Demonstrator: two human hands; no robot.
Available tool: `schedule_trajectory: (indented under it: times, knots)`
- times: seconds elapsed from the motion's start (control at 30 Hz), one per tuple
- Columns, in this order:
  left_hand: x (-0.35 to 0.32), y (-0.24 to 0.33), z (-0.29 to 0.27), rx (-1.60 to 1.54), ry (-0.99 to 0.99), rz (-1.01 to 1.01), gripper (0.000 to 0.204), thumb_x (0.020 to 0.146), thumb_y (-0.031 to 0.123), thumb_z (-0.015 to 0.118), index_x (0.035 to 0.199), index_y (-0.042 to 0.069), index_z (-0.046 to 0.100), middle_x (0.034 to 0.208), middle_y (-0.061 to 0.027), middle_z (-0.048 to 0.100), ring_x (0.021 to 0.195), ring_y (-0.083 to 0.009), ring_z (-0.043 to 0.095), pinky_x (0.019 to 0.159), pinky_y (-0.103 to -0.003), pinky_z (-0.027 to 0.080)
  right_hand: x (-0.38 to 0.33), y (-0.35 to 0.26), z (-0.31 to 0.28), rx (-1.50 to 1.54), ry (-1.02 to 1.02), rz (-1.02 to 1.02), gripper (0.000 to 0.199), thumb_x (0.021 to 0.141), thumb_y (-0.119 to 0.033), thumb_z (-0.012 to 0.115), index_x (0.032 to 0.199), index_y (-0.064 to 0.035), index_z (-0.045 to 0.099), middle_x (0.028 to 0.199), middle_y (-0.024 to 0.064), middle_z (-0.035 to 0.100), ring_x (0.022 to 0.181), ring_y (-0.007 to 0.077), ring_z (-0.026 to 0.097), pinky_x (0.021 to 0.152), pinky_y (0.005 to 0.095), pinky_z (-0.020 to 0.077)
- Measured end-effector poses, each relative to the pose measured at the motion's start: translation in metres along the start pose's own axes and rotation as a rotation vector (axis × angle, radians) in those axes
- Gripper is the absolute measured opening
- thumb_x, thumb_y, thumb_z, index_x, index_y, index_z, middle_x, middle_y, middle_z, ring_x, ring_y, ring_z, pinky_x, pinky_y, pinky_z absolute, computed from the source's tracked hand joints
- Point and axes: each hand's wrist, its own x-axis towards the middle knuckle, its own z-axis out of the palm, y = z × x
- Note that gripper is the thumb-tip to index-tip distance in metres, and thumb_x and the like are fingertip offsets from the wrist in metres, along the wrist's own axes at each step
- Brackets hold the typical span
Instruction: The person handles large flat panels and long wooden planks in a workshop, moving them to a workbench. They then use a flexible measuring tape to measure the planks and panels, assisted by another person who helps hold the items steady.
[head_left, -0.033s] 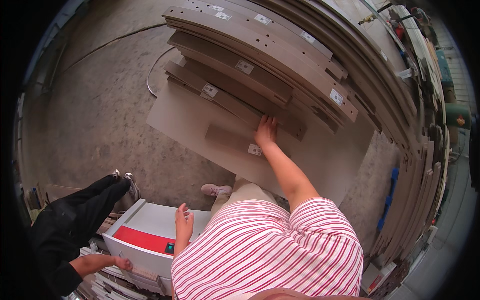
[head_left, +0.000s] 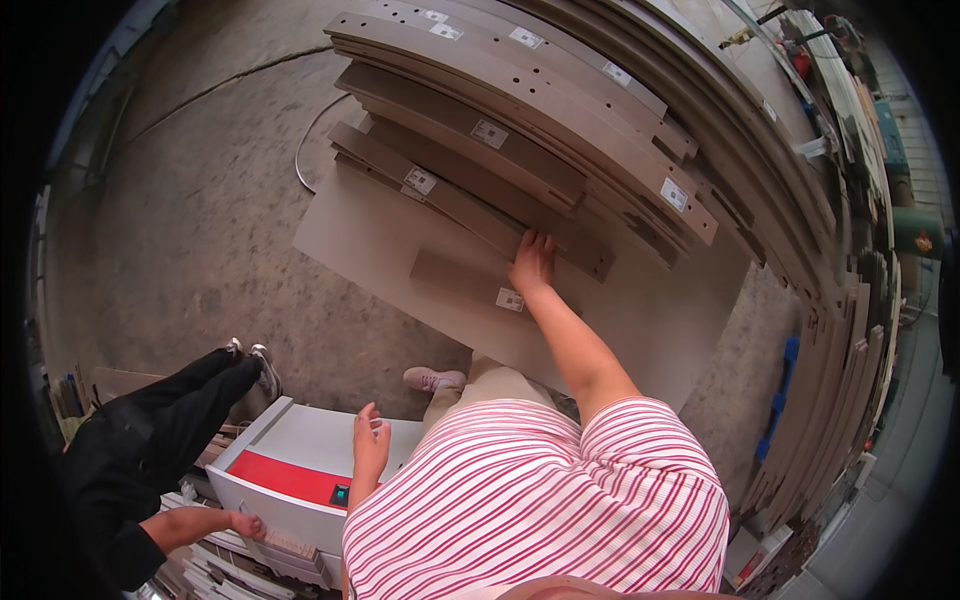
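Note:
My right hand reaches forward over a brown board stack, its fingers bent over a long narrow board with a white label near its left end. The thumb side is partly hidden. A shorter board, labelled at its right end, lies just nearer to me. Both rest on a large flat panel. Low at my left side, my left hand hangs with loosely bent fingers apart and nothing in them, above a white machine with a red strip.
Tall stacks of brown drilled boards stand beyond my right hand. A person in black stands at the left, one hand by the machine. A blue pallet and upright panels are at the right. A thin cable curves over the floor.

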Motion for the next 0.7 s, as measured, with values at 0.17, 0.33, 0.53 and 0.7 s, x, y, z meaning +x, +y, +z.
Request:
schedule_trajectory:
  times: [0.17, 0.33, 0.53, 0.7]
  knots:
    - [0.045, 0.017, 0.031, 0.11, -0.073, 0.182, 0.038, 0.082, 0.011, 0.056, 0.118, 0.002, 0.047, 0.109, -0.0151, 0.051, 0.092, -0.0261, 0.056, 0.08, -0.035, 0.045, 0.004, 0.002, -0.018, -0.046, -0.104, -0.065, 0.066, 0.064, -0.037, 0.074, 0.111, -0.0042, 0.043, 0.109, 0.0112, 0.047, 0.109, 0.0275, 0.04, 0.088, 0.0374, 0.0392]
    - [0.082, 0.042, 0.049, 0.186, -0.124, 0.305, 0.034, 0.081, 0.012, 0.057, 0.113, 0.001, 0.051, 0.105, -0.0149, 0.053, 0.094, -0.0275, 0.056, 0.082, -0.035, 0.045, 0.015, -0.01, 0.012, 0.067, -0.083, -0.168, 0.059, 0.062, -0.031, 0.073, 0.108, -0.004, 0.047, 0.109, 0.0128, 0.047, 0.108, 0.0283, 0.042, 0.089, 0.0403, 0.039]
    - [0.116, 0.056, 0.075, 0.159, -0.144, 0.318, 0.031, 0.083, 0.014, 0.055, 0.111, 0.001, 0.052, 0.104, -0.0146, 0.055, 0.095, -0.0268, 0.057, 0.082, -0.035, 0.046, 0.044, -0.001, 0.019, 0.469, -0.173, -0.214, 0.061, 0.062, -0.021, 0.068, 0.114, -0.0012, 0.046, 0.112, 0.0204, 0.048, 0.105, 0.0356, 0.047, 0.091, 0.0422, 0.0393]
    - [0.109, 0.041, 0.079, -0.017, -0.163, 0.124, 0.032, 0.085, 0.018, 0.055, 0.111, -0.001, 0.053, 0.108, -0.0152, 0.056, 0.095, -0.0235, 0.058, 0.083, -0.032, 0.046, -0.052, 0.091, 0.006, 0.566, -0.187, -0.331, 0.069, 0.058, -0.015, 0.07, 0.12, -0.0014, 0.042, 0.116, 0.0204, 0.045, 0.107, 0.0389, 0.045, 0.092, 0.0437, 0.0389]
